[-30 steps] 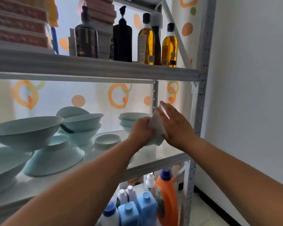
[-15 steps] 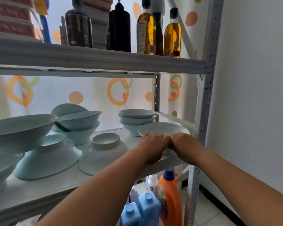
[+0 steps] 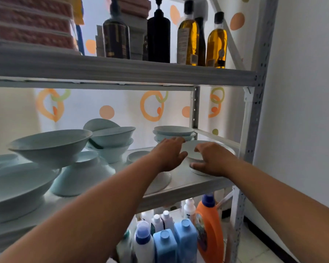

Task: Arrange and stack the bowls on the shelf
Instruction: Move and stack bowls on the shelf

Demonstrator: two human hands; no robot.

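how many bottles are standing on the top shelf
4 clearly: a dark pump bottle, a black pump bottle, and two oil bottles. A fifth seems half hidden between them.

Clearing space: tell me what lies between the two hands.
In the head view, only the upright bowl's pale inside shows between the left hand and right hand.

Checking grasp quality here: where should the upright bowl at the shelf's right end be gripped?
Grip the upright bowl by its flared rim at opposite sides, coming from the front: it sits mouth up on a narrow foot, with the bowl stack close behind.
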